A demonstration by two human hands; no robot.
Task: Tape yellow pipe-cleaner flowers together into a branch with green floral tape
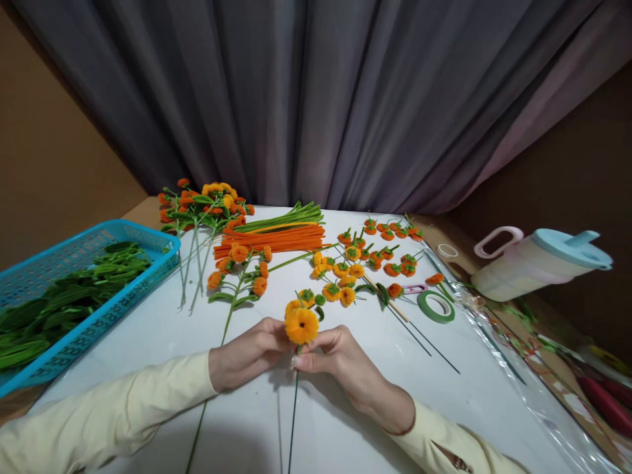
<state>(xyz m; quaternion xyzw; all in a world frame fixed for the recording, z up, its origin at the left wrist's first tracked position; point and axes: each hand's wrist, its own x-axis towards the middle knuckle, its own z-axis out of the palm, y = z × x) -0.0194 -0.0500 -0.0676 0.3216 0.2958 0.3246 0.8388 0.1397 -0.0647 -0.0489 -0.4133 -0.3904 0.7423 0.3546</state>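
Observation:
A yellow-orange pipe-cleaner flower faces me in the middle, with another yellow bloom partly hidden behind it. Its thin dark green wire stem runs down toward the front edge. My right hand pinches this stem just below the bloom between thumb and finger. From the other side, my left hand closes on the same flower stem, its fingertips partly hidden behind the bloom. Beyond my hands lie several loose yellow flower heads. A finished orange flower spray with green leaves rests left of them.
A blue basket of green leaves stands left. Orange pipe cleaners and green ones lie at the back, beside bundled flower stems. At right are orange heads, green tape, wires and a lidded cup.

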